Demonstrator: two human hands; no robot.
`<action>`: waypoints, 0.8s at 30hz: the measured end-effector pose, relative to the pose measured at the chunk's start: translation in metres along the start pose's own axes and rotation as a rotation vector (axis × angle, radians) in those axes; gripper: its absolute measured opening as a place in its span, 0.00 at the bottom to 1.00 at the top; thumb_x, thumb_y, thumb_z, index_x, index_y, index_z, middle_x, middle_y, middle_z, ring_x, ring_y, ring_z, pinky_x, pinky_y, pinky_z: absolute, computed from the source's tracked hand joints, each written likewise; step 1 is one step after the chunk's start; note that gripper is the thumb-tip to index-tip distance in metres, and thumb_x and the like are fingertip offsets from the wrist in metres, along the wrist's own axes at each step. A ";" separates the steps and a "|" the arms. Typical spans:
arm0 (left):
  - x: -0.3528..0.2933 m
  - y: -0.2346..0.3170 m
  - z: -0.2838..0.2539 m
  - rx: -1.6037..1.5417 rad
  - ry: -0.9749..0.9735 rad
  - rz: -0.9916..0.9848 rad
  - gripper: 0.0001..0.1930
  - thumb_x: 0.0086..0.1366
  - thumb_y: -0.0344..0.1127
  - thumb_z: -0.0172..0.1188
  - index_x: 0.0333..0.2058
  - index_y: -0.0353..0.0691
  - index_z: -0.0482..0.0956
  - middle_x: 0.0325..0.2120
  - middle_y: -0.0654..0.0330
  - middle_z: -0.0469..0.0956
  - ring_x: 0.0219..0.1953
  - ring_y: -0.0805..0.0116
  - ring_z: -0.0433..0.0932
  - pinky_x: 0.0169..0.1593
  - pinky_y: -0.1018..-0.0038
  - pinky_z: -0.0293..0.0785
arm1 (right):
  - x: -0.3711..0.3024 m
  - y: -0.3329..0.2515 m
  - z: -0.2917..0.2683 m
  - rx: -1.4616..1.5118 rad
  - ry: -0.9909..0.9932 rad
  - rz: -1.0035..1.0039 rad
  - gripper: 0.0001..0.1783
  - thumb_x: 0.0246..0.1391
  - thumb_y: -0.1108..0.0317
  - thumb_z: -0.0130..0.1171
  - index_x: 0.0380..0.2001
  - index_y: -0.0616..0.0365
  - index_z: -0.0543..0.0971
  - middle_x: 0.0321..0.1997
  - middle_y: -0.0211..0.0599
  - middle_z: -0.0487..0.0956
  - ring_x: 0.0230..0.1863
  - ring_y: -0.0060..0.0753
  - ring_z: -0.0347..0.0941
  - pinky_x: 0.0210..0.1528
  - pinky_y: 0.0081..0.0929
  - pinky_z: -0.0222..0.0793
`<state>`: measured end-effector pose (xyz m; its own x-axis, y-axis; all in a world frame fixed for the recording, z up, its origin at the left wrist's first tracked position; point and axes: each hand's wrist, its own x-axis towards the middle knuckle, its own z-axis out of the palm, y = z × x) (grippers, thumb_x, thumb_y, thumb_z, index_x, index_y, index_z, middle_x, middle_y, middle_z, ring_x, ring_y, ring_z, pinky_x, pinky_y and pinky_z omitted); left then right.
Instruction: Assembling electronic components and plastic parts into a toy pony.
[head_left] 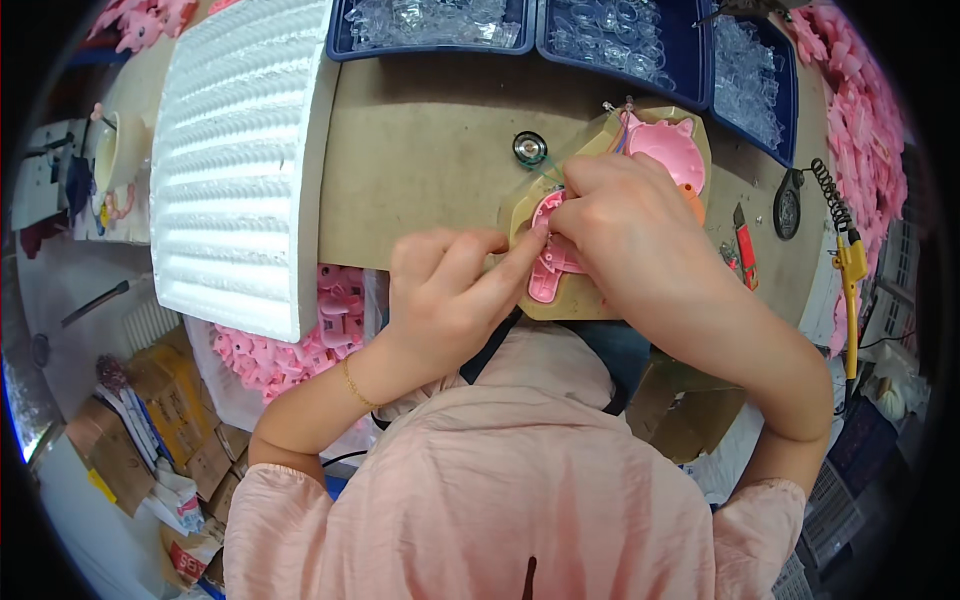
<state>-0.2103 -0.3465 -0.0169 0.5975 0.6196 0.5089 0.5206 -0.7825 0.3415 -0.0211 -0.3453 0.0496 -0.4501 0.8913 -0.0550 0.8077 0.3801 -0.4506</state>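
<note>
A pink plastic toy shell half (pixel 543 281) lies hollow side up in a yellow holding block (pixel 565 308) at the table's front edge. My left hand (pixel 440 285) has its fingers curled, its index fingertip pressing on the shell from the left. Over the shell, my right hand (pixel 625 215) is closed, fingertips pinched at the inner edge; what they hold is hidden. Thin wires run from there to a small round speaker (pixel 530 150) lying on the table. Beyond my right hand, a round pink shell part with ears (pixel 668 147) sits in the same block.
Blue trays (pixel 535 30) of clear plastic parts line the back. A white ribbed foam block (pixel 240 160) stands left, above a bin of pink parts (pixel 270 355). At right lie a red-handled knife (pixel 746 250), a black oval tool (pixel 788 204) and a yellow corded tool (pixel 852 265).
</note>
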 end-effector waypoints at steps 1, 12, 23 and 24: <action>-0.002 0.001 0.000 0.001 0.002 0.000 0.19 0.45 0.34 0.63 0.41 0.49 0.79 0.27 0.71 0.71 0.28 0.74 0.67 0.34 0.76 0.58 | 0.001 -0.002 -0.003 -0.001 -0.041 0.004 0.05 0.30 0.77 0.58 0.17 0.61 0.75 0.26 0.40 0.69 0.34 0.42 0.68 0.35 0.33 0.59; 0.031 0.005 -0.028 0.195 -0.619 0.490 0.22 0.45 0.35 0.54 0.41 0.32 0.76 0.26 0.62 0.70 0.30 0.72 0.66 0.30 0.77 0.62 | 0.003 0.003 -0.005 -0.011 -0.041 -0.020 0.07 0.28 0.76 0.59 0.18 0.62 0.74 0.24 0.40 0.69 0.32 0.43 0.68 0.33 0.33 0.62; 0.055 -0.011 -0.023 -0.359 -0.355 -0.087 0.14 0.49 0.32 0.60 0.37 0.38 0.78 0.20 0.58 0.67 0.27 0.61 0.69 0.32 0.69 0.66 | -0.041 0.033 -0.054 0.266 0.158 0.416 0.08 0.45 0.71 0.57 0.29 0.66 0.75 0.30 0.41 0.72 0.33 0.39 0.70 0.37 0.29 0.66; 0.062 -0.012 -0.024 -0.458 -0.354 -0.158 0.12 0.49 0.33 0.61 0.35 0.39 0.78 0.22 0.57 0.68 0.30 0.59 0.69 0.35 0.67 0.65 | -0.044 0.031 -0.050 0.287 0.154 0.423 0.08 0.45 0.72 0.58 0.29 0.65 0.75 0.32 0.38 0.72 0.33 0.33 0.70 0.36 0.25 0.64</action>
<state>-0.1941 -0.2997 0.0298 0.7421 0.6518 0.1563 0.3511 -0.5767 0.7377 0.0425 -0.3606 0.0827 -0.0287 0.9862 -0.1628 0.7602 -0.0842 -0.6442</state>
